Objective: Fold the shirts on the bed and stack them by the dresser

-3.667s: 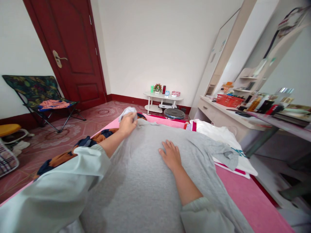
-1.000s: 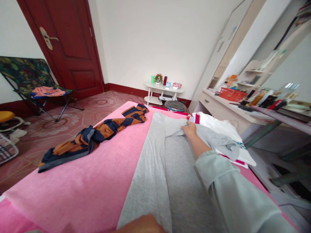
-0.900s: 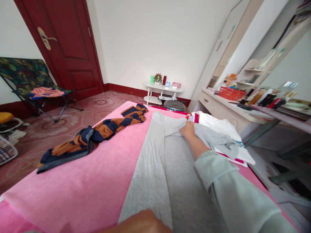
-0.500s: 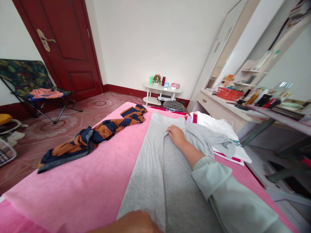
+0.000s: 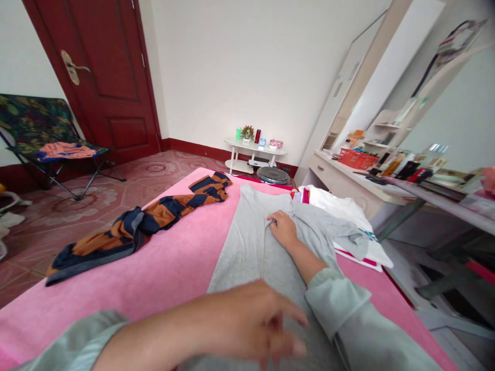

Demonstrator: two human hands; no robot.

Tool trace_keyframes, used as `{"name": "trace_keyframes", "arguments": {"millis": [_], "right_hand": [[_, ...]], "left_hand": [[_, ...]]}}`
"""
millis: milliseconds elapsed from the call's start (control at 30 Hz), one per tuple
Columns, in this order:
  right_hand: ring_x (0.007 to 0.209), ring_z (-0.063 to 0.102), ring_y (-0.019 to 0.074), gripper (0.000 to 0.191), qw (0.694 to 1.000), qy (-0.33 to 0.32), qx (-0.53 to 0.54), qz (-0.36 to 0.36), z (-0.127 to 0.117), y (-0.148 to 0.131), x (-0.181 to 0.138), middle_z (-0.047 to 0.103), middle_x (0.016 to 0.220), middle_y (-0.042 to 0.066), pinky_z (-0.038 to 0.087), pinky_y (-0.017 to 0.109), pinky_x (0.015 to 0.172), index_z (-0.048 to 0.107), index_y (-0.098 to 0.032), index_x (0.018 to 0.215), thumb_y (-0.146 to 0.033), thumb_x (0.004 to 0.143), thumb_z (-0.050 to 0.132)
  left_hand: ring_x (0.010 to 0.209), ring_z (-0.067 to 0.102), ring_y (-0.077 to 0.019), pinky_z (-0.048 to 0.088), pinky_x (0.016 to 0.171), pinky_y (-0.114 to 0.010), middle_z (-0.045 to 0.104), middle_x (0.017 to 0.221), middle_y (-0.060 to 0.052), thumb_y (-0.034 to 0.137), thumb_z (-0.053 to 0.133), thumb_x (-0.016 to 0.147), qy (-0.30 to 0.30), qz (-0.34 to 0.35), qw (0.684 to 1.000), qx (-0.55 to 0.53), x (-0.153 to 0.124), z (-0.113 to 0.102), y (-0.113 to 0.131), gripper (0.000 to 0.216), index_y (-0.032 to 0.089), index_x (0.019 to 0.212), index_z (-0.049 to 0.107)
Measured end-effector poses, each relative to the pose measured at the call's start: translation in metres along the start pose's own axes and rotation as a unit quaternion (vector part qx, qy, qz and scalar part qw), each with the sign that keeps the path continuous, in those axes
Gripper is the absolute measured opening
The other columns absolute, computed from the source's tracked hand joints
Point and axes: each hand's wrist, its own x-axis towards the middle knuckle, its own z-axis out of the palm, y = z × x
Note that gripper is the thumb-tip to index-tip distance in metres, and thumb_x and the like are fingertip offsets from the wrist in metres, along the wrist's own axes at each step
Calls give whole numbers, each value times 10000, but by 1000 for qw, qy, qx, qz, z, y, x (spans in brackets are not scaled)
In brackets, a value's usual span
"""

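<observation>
A light grey long-sleeved shirt [image 5: 240, 247] lies stretched along the pink bed cover [image 5: 181, 268], one sleeve reaching out to the right. My right hand [image 5: 284, 229] rests near its far end, fingers curled and pinching a fold of the cloth. Closer to me, my left hand [image 5: 251, 319] hovers over the near part of the shirt; its fingers are bent but apart, with nothing seen between them. That hand covers some of the grey cloth and is slightly blurred.
Left of the shirt lies a crumpled orange-and-navy striped garment [image 5: 154, 216]. A white garment [image 5: 328, 203] is at the right bed edge, partly under the grey sleeve. A cluttered dressing table [image 5: 332, 167] stands right, a folding chair [image 5: 42, 123] left, a small white stand [image 5: 255, 147] beyond.
My left hand has risen from the bottom edge and moved right across the shirt, its fingers now apart. The shirt's left fold has opened out flatter. My right hand stays on the cloth.
</observation>
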Motion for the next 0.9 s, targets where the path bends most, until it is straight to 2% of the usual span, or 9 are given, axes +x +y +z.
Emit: {"name": "trace_keyframes", "arguments": {"millis": [67, 133, 200, 300, 400, 567, 667, 767, 900], "right_hand": [[933, 576, 169, 269, 999, 8, 10, 32, 1, 2, 0, 661, 990, 41, 397, 257, 832, 666, -197, 966, -136, 786, 476], [910, 600, 170, 271, 997, 10, 17, 69, 1, 5, 2, 681, 991, 34, 410, 260, 803, 657, -202, 1010, -185, 828, 456], [895, 618, 172, 279, 996, 5, 19, 93, 0, 8, 6, 699, 969, 23, 419, 261, 783, 658, -216, 1029, -211, 852, 442], [869, 630, 158, 261, 995, -18, 16, 96, -2, 15, 15, 708, 924, 7, 430, 244, 767, 682, -230, 973, -191, 832, 465], [907, 621, 158, 257, 995, -20, 5, 98, -6, 23, 28, 686, 953, 33, 431, 236, 808, 692, -201, 901, -121, 777, 482], [1031, 584, 223, 403, 985, 65, -30, 155, -11, 39, 57, 542, 1224, 157, 435, 307, 866, 598, -140, 1131, -86, 761, 449], [1008, 599, 276, 565, 971, 61, -21, 231, -7, 51, 76, 574, 1152, 196, 453, 361, 832, 452, -113, 1311, -145, 750, 515], [907, 632, 277, 756, 962, 36, 18, 272, 2, 62, 90, 640, 1014, 155, 470, 370, 784, 331, -113, 1401, -188, 699, 602], [895, 629, 229, 665, 962, 62, 64, 257, 12, 67, 93, 653, 1017, 102, 472, 314, 783, 430, -152, 1343, -193, 700, 594]], "left_hand": [[856, 647, -180, 484, 797, -279, 704, 951, -42, 304, 450, 905, 148, -17, 983, 104, 40, -28, -24, 352, 228, 1212, 605], [1126, 557, -214, 407, 983, -337, 613, 1221, -97, 211, 425, 890, 278, -78, 935, 207, 73, -44, -57, 417, 196, 1292, 533], [1301, 405, -249, 305, 1083, -398, 458, 1401, -139, 235, 444, 884, 324, -155, 891, 277, 93, -49, -93, 507, 165, 1385, 422], [1397, 226, -306, 181, 1128, -493, 296, 1507, -144, 440, 411, 908, 308, -216, 865, 333, 102, -43, -133, 575, 179, 1419, 381], [1416, 169, -302, 130, 1130, -518, 259, 1529, -105, 516, 322, 923, 293, -212, 861, 358, 101, -37, -149, 558, 260, 1414, 393], [1419, 159, -294, 124, 1130, -510, 250, 1534, -94, 537, 311, 916, 297, -216, 858, 359, 100, -37, -147, 569, 280, 1418, 385], [1417, 165, -296, 122, 1130, -510, 251, 1533, -99, 540, 295, 918, 300, -211, 861, 352, 100, -37, -146, 573, 276, 1419, 384], [1419, 159, -294, 116, 1133, -507, 250, 1534, -95, 546, 284, 918, 300, -209, 863, 348, 100, -37, -147, 580, 275, 1422, 380], [1421, 151, -293, 112, 1135, -506, 242, 1538, -90, 553, 285, 917, 300, -208, 865, 344, 99, -37, -148, 587, 273, 1426, 371]]}}
